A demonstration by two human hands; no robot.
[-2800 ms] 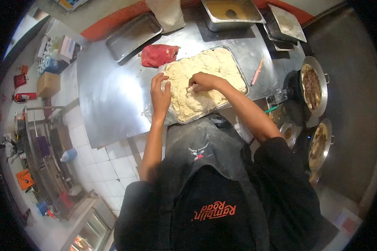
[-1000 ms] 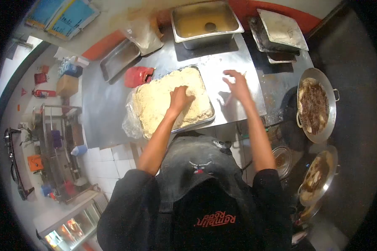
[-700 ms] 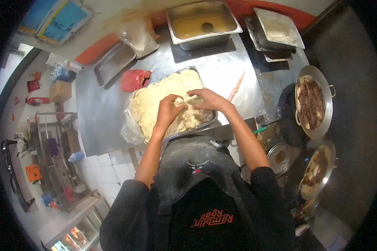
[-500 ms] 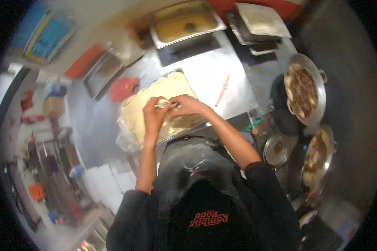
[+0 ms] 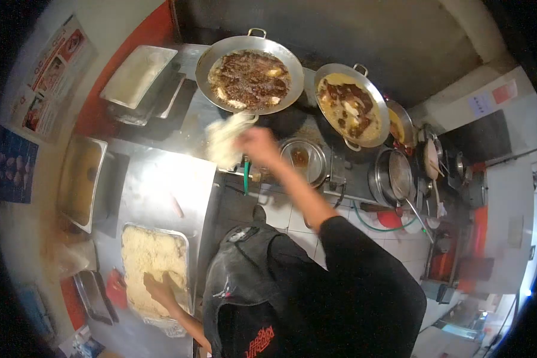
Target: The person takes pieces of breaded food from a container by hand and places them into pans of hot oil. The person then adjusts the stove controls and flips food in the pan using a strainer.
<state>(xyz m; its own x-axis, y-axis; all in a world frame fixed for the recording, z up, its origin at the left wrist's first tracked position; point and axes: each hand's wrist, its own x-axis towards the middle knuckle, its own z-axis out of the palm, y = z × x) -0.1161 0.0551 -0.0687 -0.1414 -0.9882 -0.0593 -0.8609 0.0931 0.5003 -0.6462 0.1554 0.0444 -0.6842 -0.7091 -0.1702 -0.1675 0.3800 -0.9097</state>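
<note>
My right hand (image 5: 258, 147), blurred by motion, has its fingers closed on a pale, coated piece (image 5: 228, 138). That piece hangs just below the near rim of a wide pan (image 5: 296, 71) in which dark and pale pieces sit in bubbling oil. At the lower left, my left hand (image 5: 161, 290) rests over the breading tray (image 5: 187, 250), fingers spread at the surface of the crumbly yellow coating (image 5: 152, 253). Whether its fingertips touch anything beneath the crumbs is hidden.
A second pan (image 5: 380, 119) with frying food stands to the right. Below the pans are a round glass-like lid (image 5: 323, 164) and a green hose (image 5: 246, 176). A deep metal container (image 5: 95, 185) and a red bundle (image 5: 116, 289) lie left. Strainer and bowls (image 5: 400, 173) are right.
The view has swung right toward the pans. My right hand has left the tray and carried the coated piece to the first pan. My left hand has parted from it and is over the tray.
</note>
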